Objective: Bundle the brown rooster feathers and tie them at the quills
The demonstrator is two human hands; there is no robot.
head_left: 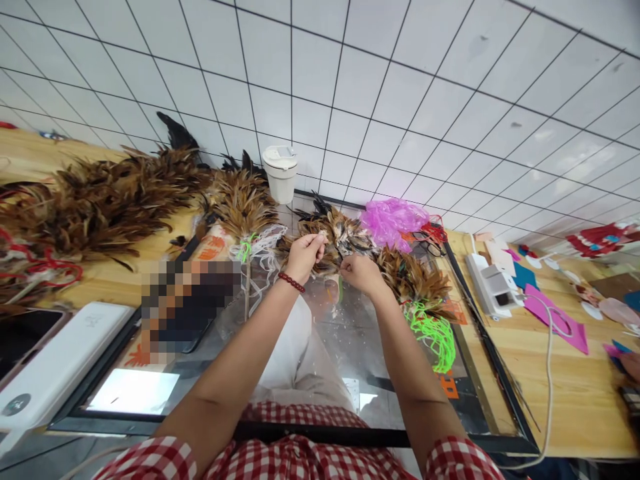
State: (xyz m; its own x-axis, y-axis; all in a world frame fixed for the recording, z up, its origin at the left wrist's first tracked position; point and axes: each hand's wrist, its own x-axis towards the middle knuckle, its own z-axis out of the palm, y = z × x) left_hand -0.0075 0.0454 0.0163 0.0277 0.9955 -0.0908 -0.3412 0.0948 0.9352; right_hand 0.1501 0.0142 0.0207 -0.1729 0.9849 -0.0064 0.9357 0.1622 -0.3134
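Note:
My left hand (pixel 305 255) is closed in a pinch on a clump of brown and black feathers (pixel 336 235) above a glass tabletop (pixel 350 340). A red bead bracelet (pixel 291 282) circles that wrist. My right hand (pixel 361 272) is closed too, gripping the same feather clump from the right side. A second feather bunch (pixel 413 279) tied with bright green string (pixel 436 331) lies just right of my right hand.
Large piles of brown feathers (pixel 100 200) cover the wooden table at the left. A white lidded cup (pixel 281 173) stands by the tiled wall. A pink plastic bag (pixel 393 220), a white power strip (pixel 487 283), felt pieces (pixel 555 313) and a white power bank (pixel 55 363) lie around.

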